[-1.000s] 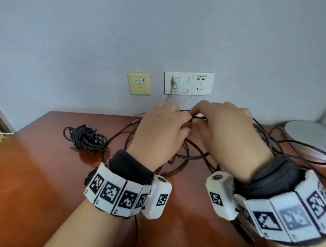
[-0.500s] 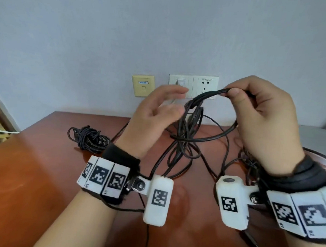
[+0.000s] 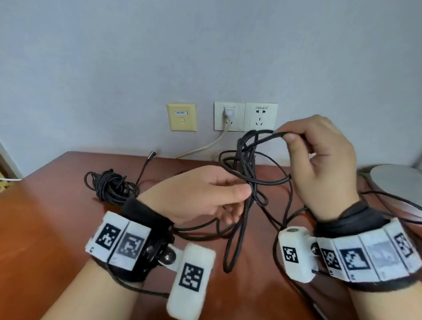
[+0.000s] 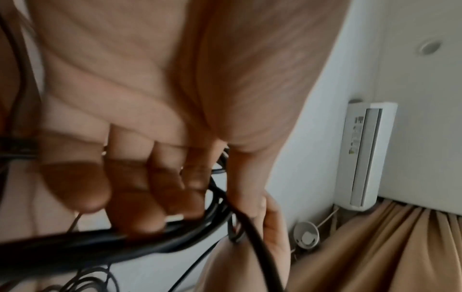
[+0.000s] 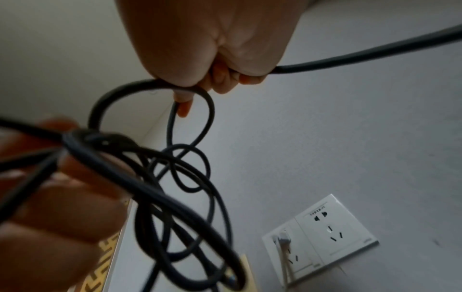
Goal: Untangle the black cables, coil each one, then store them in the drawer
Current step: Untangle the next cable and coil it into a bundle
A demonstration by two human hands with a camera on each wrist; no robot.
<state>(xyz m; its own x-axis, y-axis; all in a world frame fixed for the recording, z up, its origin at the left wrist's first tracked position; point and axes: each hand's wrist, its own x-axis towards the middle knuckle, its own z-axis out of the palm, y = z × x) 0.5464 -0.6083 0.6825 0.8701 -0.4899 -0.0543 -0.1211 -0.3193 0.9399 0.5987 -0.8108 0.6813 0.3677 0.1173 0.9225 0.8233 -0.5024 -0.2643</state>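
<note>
Black cables [image 3: 248, 162] hang in a loose tangle above the wooden table [image 3: 39, 236], held up between both hands in front of the wall sockets [image 3: 244, 117]. The right hand [image 3: 325, 164] is the higher one, level with the sockets; its fingers are curled round the top of the bunch, thumb and forefinger pinching one strand, and the right wrist view shows a strand [image 5: 362, 53] leaving the closed fist [image 5: 212, 43] sideways. The left hand [image 3: 203, 194] sits lower, below the sockets, with its thumb tip against a crossing of strands and its fingers curled in beneath them; in the left wrist view those fingertips [image 4: 140, 213] press on a thick bundle [image 4: 100, 243] of the cable. From the hands the loops drop to the table and trail away past the right wrist. A second, already bunched coil [image 3: 112, 186] lies on the table well to the left of the sockets, apart from both hands. A white plug [image 3: 229, 111] with a pale cord sits in the left socket. A beige data outlet [image 3: 181, 117] is just left of the sockets.
</note>
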